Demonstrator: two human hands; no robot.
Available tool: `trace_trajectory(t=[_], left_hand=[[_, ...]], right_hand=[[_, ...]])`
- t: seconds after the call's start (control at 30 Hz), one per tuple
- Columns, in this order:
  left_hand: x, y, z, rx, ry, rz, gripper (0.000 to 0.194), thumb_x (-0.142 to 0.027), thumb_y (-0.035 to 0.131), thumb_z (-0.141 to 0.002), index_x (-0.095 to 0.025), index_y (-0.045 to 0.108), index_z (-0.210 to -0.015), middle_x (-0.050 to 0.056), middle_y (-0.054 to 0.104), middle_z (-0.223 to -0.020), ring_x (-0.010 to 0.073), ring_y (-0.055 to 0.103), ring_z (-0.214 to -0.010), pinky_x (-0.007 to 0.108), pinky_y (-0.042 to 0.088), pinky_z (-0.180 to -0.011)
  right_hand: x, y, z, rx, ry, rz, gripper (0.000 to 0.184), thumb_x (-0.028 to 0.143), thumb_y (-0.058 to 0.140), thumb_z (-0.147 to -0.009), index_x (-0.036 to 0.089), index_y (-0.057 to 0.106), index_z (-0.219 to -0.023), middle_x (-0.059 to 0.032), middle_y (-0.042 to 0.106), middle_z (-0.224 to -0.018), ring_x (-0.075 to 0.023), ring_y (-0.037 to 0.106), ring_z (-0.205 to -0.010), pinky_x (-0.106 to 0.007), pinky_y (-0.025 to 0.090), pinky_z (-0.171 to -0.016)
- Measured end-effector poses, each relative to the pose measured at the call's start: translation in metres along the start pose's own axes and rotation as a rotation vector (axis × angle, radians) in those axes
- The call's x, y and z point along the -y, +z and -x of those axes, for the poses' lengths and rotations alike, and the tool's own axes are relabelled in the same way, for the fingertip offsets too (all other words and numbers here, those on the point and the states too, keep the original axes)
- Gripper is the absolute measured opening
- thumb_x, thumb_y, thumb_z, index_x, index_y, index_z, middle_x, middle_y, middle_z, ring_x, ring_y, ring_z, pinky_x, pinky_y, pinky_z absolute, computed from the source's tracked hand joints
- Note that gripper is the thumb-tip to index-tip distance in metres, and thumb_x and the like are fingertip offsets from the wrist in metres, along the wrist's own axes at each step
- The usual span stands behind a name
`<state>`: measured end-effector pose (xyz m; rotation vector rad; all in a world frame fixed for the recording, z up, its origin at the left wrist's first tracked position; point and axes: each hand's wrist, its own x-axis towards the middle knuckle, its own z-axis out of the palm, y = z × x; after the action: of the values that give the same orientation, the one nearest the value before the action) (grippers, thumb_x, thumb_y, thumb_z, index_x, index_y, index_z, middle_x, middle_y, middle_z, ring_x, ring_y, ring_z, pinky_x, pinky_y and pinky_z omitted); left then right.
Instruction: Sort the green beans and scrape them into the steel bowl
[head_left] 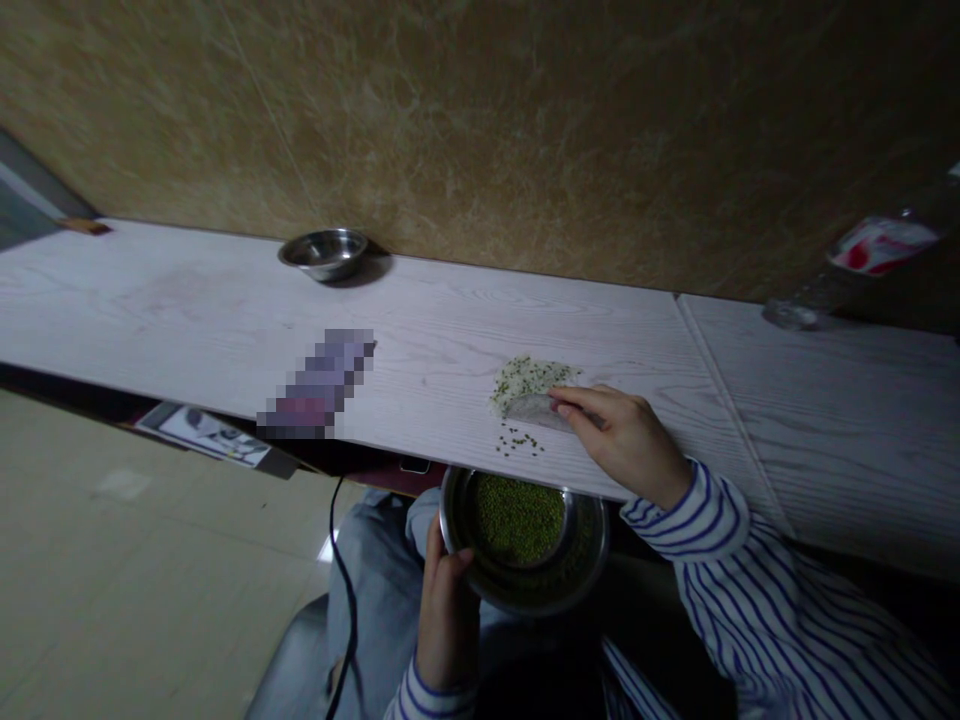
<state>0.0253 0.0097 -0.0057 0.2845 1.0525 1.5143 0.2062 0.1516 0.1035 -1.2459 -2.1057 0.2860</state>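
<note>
My left hand (pixel 448 605) grips the rim of a steel bowl (pixel 592 560) on its left side, thumb over the edge. Green mung beans (pixel 519 518) cover the bottom of this bowl, which sits just below the table's front edge, over my lap. On the table lies a thin heap of white grains mixed with green beans (pixel 532 375). My right hand (pixel 622 432) is at the heap's right side, thumb and fingers pinched together. A grey patch lies beside the fingertips; whether it is a thin thing held or a shadow I cannot tell. Several loose beans (pixel 521 440) lie nearer the bowl.
A second steel bowl (pixel 324 255) stands by the wall at the back left. A blurred-out flat object (pixel 322 385) lies at the table's front edge. A clear bottle with a red and white label (pixel 877 245) stands at the right. A black cable (pixel 349 600) hangs below the table.
</note>
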Motion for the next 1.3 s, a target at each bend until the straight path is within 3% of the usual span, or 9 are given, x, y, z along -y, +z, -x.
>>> trace_trajectory(t=[0.57,0.77,1.3], left_hand=[[-0.0031,0.0028,0.002,-0.014,-0.015,0.043,0.066,-0.028,0.065,-0.076,-0.026,0.053,-0.141,0.007,0.065,-0.13,0.0333,0.053,-0.128,0.047,0.04,-0.108],[-0.002,0.0012,-0.0015,-0.005,-0.003,0.027,0.058,-0.029,0.067,-0.075,-0.029,0.061,-0.133,0.004,0.066,-0.129,0.0317,0.053,-0.128,0.043,0.041,-0.106],[-0.0023,0.0005,-0.002,-0.003,-0.001,0.011,0.06,-0.029,0.066,-0.075,-0.028,0.06,-0.135,0.006,0.066,-0.128,0.0333,0.057,-0.124,0.046,0.043,-0.105]], right_hand=[[-0.0028,0.0011,0.001,0.0,-0.045,-0.044,0.025,0.011,0.059,-0.089,0.017,0.077,-0.104,-0.007,0.08,-0.097,-0.0203,0.075,-0.088,-0.035,0.06,-0.082],[-0.005,0.0,0.0039,-0.019,-0.01,-0.03,0.024,0.013,0.06,-0.089,0.016,0.077,-0.105,-0.0079,0.08,-0.096,-0.0202,0.075,-0.085,-0.034,0.06,-0.08],[-0.0005,-0.006,0.0049,0.021,-0.011,-0.047,0.026,0.014,0.058,-0.09,0.017,0.078,-0.106,-0.0076,0.08,-0.091,-0.0199,0.074,-0.081,-0.033,0.059,-0.076]])
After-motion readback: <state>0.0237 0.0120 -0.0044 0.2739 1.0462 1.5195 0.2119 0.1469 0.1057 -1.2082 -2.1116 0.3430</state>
